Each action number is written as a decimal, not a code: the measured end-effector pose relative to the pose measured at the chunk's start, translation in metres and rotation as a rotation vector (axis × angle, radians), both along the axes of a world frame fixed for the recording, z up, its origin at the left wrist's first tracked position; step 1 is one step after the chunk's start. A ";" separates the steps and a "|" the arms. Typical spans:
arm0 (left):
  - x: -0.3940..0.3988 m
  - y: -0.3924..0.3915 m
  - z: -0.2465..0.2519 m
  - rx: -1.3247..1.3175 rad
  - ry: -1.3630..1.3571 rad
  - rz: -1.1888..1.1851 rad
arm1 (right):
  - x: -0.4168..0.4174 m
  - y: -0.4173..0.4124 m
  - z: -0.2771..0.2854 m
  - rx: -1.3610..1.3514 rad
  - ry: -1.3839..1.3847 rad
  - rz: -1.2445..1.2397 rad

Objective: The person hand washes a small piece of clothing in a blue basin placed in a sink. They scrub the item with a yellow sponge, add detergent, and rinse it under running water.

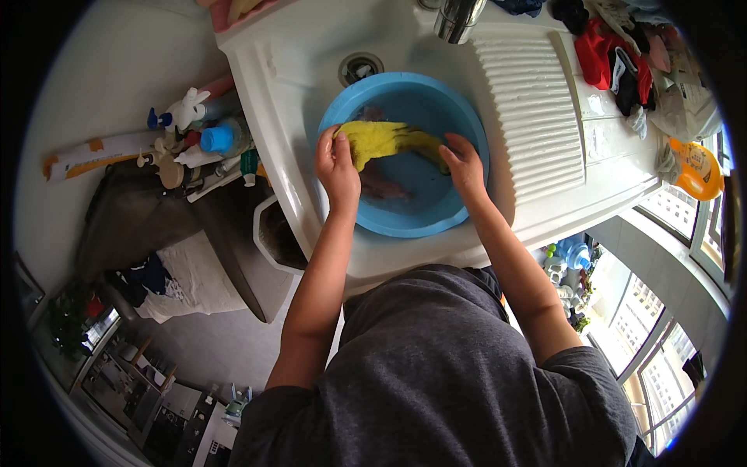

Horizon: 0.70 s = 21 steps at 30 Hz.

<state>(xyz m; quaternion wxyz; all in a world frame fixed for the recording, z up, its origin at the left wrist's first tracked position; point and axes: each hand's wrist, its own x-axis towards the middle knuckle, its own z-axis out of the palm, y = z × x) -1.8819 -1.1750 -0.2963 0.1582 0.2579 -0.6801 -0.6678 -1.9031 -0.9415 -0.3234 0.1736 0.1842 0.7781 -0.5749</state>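
A wet yellow cloth with dark patches (376,140) stretches between my two hands over a round blue plastic basin (417,229). My left hand (339,166) grips its left end, thumb on top. At the darker, blurred right end is my right hand (465,166), with thumb and fingers around the edge of the fabric; the exact grip is partly hidden. Water fills the lower part of the basin. Beneath the yellow cloth, a reddish-brown item (385,188) lies in the water, its shape unclear.
The basin stands in a white sink (303,87) beside a drain (360,67). A chrome faucet (458,23) hangs above. Right lies a ribbed washboard (531,117), then red and black clothing (607,58) and an orange bottle (697,169). Several bottles (219,139) crowd the left side.
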 end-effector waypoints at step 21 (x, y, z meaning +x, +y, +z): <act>0.015 -0.012 0.115 1.200 0.135 -0.200 | -0.021 -0.054 -0.031 -0.316 -0.416 0.286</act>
